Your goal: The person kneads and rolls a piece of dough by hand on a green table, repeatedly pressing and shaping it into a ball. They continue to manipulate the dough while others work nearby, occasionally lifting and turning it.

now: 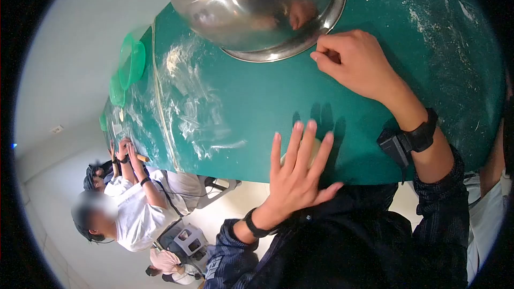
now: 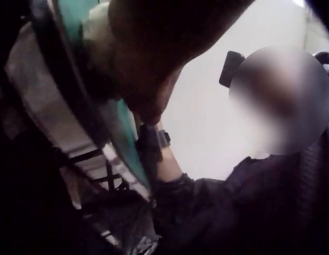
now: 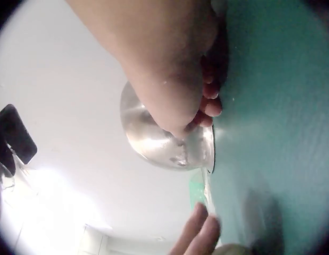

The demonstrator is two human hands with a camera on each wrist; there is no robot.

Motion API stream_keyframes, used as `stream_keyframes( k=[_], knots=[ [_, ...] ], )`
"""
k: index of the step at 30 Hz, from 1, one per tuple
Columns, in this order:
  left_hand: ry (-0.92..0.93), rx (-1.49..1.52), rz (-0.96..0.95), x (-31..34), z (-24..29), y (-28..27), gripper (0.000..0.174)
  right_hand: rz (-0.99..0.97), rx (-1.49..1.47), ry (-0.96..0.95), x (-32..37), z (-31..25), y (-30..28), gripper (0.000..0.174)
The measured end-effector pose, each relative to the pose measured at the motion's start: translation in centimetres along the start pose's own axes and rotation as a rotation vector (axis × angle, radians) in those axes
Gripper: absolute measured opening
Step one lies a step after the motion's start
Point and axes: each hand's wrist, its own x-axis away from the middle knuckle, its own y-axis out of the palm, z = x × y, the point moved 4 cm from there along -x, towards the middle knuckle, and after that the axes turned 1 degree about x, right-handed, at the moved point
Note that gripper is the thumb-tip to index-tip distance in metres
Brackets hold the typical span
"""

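A pale dough piece (image 1: 315, 149) sits on the green surface (image 1: 246, 101) at the lower centre of the head view, mostly hidden under the left hand (image 1: 297, 174). That grip is spread flat, fingers straight over the dough and curled round nothing. The right hand (image 1: 358, 64), right of centre, is curled in on itself, with nothing visible inside; whether it touches the rim of the upturned steel bowl (image 1: 257, 5) at the top I cannot tell.

The dough could stick to the palm or the surface, since flour (image 1: 174, 61) shows mainly at left, little beside the hand. Pressing unevenly could leave it lopsided, and dragging it toward the bottom of the frame could take it over the edge. A careless right-hand movement might knock the bowl.

The right wrist view shows the right hand's curled fingertips (image 3: 212, 108), which the head view hides. Only the head view shows all 5 left digits; the left wrist view is too dark to settle contact.
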Motion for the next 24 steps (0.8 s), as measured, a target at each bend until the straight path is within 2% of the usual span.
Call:
stream_keyframes(
  k=[3,7,9,12,14,15,16,17,19,22,24],
  knots=[
    [-0.079,-0.035,0.076,-5.0,-0.2,-0.5,0.078,0.0,-0.061,0.023,-0.2,0.1,-0.2,0.023],
    [-0.111,0.109,0.216,-8.7,-4.1,-1.2,0.06,-0.036,-0.195,0.072,-0.3,0.7,-0.7,0.024],
    [-0.108,0.229,0.312,-8.5,-6.9,-0.9,0.048,-0.017,-0.171,0.031,-0.3,0.8,-0.5,0.024],
    [-0.202,0.418,0.478,-6.7,-9.6,-0.7,0.033,-0.005,-0.152,0.005,-0.2,0.7,-0.6,0.024],
    [-0.179,0.477,0.386,-4.9,-9.2,-1.2,0.03,-0.005,-0.139,-0.006,-0.2,0.7,-0.7,0.025],
    [-0.168,0.509,0.339,-4.1,-8.8,-1.1,0.029,-0.004,-0.129,-0.015,-0.2,0.5,-0.7,0.025],
    [0.064,0.446,0.264,-4.9,-6.6,-2.3,0.031,-0.004,-0.117,-0.021,-0.2,0.5,-0.7,0.025],
    [0.122,0.283,0.203,-5.2,-3.9,-3.3,0.035,-0.005,-0.112,-0.007,-0.1,0.7,-0.8,0.025],
    [0.13,0.035,0.131,-4.7,-1.5,-2.7,0.039,-0.024,-0.112,0.006,-0.1,0.4,-0.7,0.025],
    [0.124,0.165,0.141,-2.5,-4.8,-1.5,0.044,-0.039,-0.125,0.014,0.2,0.6,-0.7,0.025],
    [0.045,0.266,0.297,0.0,-6.2,-1.8,0.05,-0.051,-0.127,0.017,0.2,0.4,-1.0,0.025]
  ],
)
